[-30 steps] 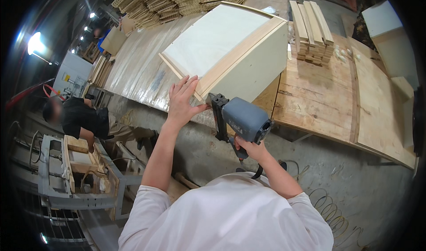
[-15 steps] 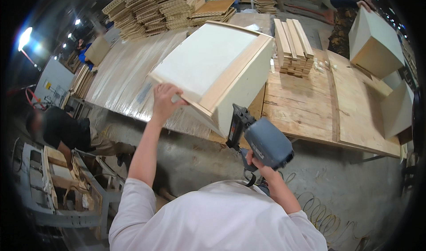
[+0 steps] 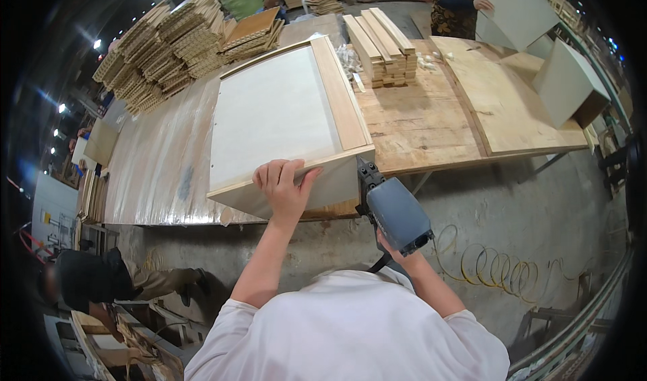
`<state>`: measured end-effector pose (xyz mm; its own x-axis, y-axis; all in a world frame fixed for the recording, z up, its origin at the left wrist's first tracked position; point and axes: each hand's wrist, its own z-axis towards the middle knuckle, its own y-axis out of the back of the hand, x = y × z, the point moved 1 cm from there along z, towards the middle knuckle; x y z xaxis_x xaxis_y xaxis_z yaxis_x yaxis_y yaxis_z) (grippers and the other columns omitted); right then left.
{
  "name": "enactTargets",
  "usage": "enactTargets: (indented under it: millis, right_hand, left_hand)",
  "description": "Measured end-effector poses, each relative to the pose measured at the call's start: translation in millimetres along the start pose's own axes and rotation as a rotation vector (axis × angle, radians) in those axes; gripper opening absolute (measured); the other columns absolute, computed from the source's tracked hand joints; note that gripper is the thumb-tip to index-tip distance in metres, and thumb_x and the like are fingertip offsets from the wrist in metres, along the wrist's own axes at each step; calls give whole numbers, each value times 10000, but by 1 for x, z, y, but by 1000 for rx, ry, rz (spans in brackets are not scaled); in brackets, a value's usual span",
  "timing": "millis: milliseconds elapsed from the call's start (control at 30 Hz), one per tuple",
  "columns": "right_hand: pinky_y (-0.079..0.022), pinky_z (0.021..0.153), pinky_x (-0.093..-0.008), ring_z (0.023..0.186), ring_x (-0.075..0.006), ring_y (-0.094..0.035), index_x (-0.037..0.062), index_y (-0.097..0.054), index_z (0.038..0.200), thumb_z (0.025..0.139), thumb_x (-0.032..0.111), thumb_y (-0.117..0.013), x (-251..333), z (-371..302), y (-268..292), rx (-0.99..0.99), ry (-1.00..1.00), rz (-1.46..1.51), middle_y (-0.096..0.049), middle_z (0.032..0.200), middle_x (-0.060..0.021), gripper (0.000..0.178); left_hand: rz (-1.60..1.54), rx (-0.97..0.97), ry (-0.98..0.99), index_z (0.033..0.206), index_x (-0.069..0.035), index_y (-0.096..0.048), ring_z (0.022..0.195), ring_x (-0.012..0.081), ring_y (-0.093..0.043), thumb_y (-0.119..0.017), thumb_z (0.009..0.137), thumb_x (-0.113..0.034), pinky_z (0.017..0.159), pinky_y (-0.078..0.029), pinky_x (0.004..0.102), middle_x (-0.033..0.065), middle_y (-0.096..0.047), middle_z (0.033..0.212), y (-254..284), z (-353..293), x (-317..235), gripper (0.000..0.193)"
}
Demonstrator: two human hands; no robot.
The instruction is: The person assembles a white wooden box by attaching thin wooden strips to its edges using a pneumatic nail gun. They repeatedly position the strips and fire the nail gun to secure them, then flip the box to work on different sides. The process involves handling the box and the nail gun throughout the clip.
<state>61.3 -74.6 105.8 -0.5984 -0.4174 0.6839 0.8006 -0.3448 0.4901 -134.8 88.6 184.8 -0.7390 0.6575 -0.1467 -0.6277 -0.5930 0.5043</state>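
Observation:
A pale wooden cabinet box [image 3: 276, 108] lies on the work table, its white panel up and framed by raised wood edges. A bare wood strip [image 3: 340, 94] runs along the panel's right side. My left hand [image 3: 286, 185] grips the box's near edge, fingers over the top and thumb to the right. In my right hand [image 3: 402, 249] is a grey and black nail gun [image 3: 397, 212], held by its handle, which its body mostly hides. The gun's nose is at the box's near right corner; whether it touches the wood I cannot tell.
Stacked wood strips [image 3: 381, 50] stand behind the box to the right, and bundled slats [image 3: 162, 50] at far left. Another person [image 3: 455, 7] handles a white box at far right; a second person [image 3: 94, 273] bends at lower left. A coiled hose [image 3: 499, 270] lies on the floor.
The box has turned and now lies squarer to me. My left hand has shifted right along its near edge. The nail gun's nose has come up to the near right corner.

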Motion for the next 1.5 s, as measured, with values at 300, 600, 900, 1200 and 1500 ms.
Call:
enactTargets:
  millis: [300,600,900,1200,1500]
  right_hand:
    - [-488,839,-355,961,-281,-617,16,-618,1083,768,98,-667,19,7,-9,-128,81,-117,-640,1053,-118,330]
    - [-511,716,-330,793,-237,-650,-8,-618,1030,788,88,-670,26,15,13,-213,7,-39,-662,942,-107,266]
    - [-458,604,-268,662,-129,-538,-11,-370,1298,845,87,-563,-46,76,90,-220,-497,543,-562,830,-66,502]
    - [-470,876,-468,1026,-428,-570,-45,-153,1431,803,262,-542,-180,160,78,470,-450,-562,-550,1142,-319,800]
    - [-473,853,-437,940,-390,-574,10,-437,1312,778,174,-587,-197,148,38,387,-217,-780,-573,1092,-231,579]
  left_hand:
    - [-59,33,24,865,-149,-639,849,216,-466,-794,685,-274,828,-314,366,0,-529,823,6,-1,0,268]
    - [-131,-36,-54,748,-136,-607,788,222,-476,-611,809,-160,800,-328,381,17,-521,739,11,5,12,66]
    - [-6,-247,504,1001,-61,-536,1024,258,-457,-533,863,-164,865,-353,387,108,-500,1070,70,-28,137,173]
    - [-935,-184,1482,1481,-285,-3,1204,294,-389,-702,790,-225,835,-405,558,101,-307,1403,75,-8,59,984]
    - [-847,-263,1394,1485,-261,100,1209,283,-419,-559,846,-53,934,-408,453,125,-336,1402,71,-12,53,941]
